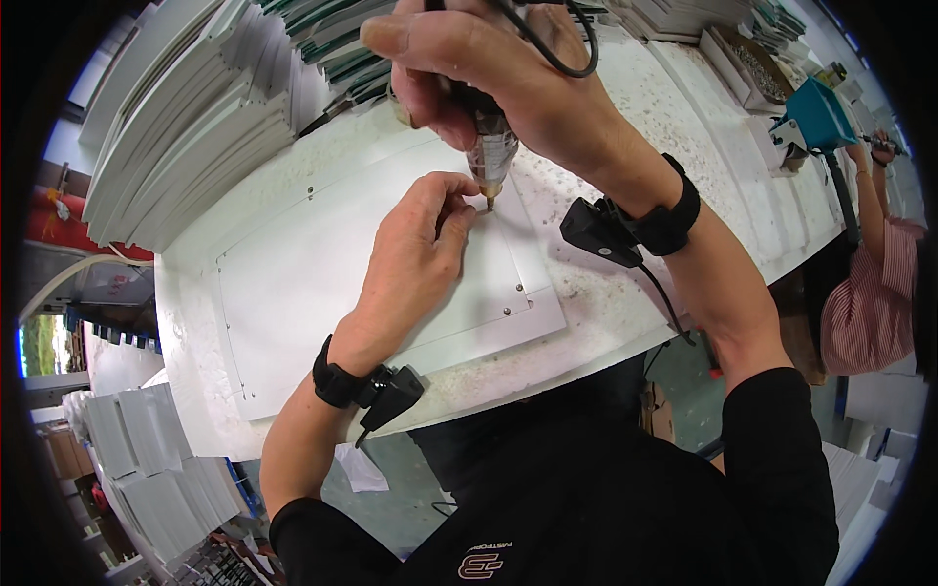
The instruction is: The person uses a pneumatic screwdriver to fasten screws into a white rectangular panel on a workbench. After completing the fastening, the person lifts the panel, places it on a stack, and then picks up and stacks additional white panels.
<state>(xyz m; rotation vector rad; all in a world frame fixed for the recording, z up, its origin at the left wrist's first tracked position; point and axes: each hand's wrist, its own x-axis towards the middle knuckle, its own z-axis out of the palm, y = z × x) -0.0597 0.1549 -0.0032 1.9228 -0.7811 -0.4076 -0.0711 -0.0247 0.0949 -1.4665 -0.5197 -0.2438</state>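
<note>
The right hand gripped a powered screwdriver upright, its tip on a white panel lying flat on the workbench. The left hand pinched a small screw beneath the tip; seating it squarely looked the next need.

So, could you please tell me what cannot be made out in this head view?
- Screw at the driver tip: too small, covered by left hand fingertips.
- Electric screwdriver body: wrapped by right hand.
- White panel middle: hidden under the left hand.
</note>
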